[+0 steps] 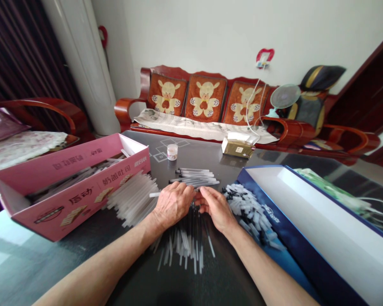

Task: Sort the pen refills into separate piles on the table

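My left hand (175,199) is closed around a whitish tube (154,194), whose end sticks out to the left. Close against it, my right hand (215,206) pinches with thumb and forefinger at the tube's other end; what sits in that pinch is too small to name. Below both hands lies a loose bundle of thin black-and-clear sticks like pen refills (191,246). Left of my left hand is a heap of translucent tubes (132,199). Small clear and black caps (252,212) are piled beside my right hand. Several pen-like sticks (196,176) lie just beyond my hands.
A pink box (83,187) with more sticks stands at the left on the dark table (140,276). To the right is a long blue box (306,221) with a white inside. A small jar (172,152) and a tissue pack (238,146) stand farther back, before a wooden sofa (127,108).
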The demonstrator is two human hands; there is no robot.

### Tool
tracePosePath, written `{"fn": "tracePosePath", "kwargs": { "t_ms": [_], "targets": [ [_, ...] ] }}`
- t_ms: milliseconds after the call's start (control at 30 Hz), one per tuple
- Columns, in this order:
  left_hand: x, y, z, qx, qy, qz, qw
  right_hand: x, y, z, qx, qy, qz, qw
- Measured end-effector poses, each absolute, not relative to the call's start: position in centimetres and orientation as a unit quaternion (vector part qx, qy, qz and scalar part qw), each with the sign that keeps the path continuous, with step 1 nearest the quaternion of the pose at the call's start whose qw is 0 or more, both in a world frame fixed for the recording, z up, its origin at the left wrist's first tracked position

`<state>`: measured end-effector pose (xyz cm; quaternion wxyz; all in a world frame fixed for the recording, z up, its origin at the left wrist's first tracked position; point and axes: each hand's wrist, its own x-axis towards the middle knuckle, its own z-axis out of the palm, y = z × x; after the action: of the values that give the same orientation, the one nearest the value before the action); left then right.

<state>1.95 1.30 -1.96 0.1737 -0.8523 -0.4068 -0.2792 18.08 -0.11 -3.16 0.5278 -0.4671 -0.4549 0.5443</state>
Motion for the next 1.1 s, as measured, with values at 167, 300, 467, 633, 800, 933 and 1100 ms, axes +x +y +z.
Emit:
{"fn": "tracePosePath", "kwargs": {
  "t_ms": [167,300,467,633,800,933,1100],
  "targets": [
    [2.03,1.36,-2.1,-0.855,-0.404,-0.278,0.169,17.93,-0.02,-3.3,-0.486,-0.474,0.505,0.532],
    [1.98,1.37,-2.14,-0.852,-0.413,-0.276,0.163,18.01,0.0,-3.23,-0.448,-0.459,0.543,0.543],
    [2.02,1.32,-2.19,-0.855,-0.407,-0.272,0.173,17.96,0.02,-3.29,-0.477,-0.444,0.538,0.535],
    [2.06,1.36,-2.29,-0.855,-0.406,-0.269,0.178,17.89,0.15,-3.58,-0.494,-0.47,0.502,0.532],
    [1.93,1.37,-2.04,-0.858,-0.402,-0.267,0.173,18.02,0.09,-3.29,-0.445,-0.453,0.547,0.545],
    [1.88,1.35,-2.02,-0.858,-0.398,-0.269,0.182,17.96,0.06,-3.2,-0.449,-0.431,0.576,0.53],
    [1.95,1.42,-2.31,-0.852,-0.395,-0.275,0.205,17.73,0.2,-3.66,-0.492,-0.455,0.527,0.522]
  ]
}}
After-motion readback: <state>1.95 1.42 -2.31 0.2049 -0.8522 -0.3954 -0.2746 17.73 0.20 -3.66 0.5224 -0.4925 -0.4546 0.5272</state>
